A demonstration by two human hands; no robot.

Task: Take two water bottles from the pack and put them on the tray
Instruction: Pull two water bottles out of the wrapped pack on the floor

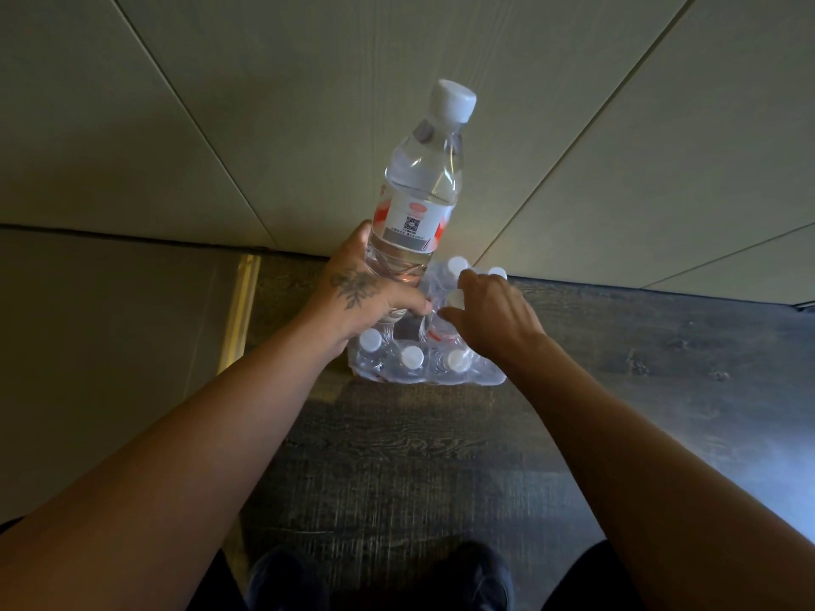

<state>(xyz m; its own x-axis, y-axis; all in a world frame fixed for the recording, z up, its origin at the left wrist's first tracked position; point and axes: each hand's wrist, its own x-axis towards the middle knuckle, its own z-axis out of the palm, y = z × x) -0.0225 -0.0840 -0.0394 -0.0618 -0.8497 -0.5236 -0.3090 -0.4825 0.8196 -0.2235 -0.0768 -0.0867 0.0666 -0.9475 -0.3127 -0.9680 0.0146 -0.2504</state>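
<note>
A clear water bottle (419,187) with a white cap and a red-and-white label is lifted above the pack, tilted slightly right, with my left hand (366,297) wrapped around its lower part. The shrink-wrapped pack of bottles (414,363) lies on the dark wooden floor against the wall, several white caps showing. My right hand (489,315) reaches into the pack, fingers curled around the white cap of a second bottle (454,299) that still sits inside the plastic. No tray is in view.
A pale panelled wall (264,103) rises right behind the pack. A brass threshold strip (240,310) runs along the floor at left beside a lighter floor area. My dark shoes (467,575) stand at the bottom edge.
</note>
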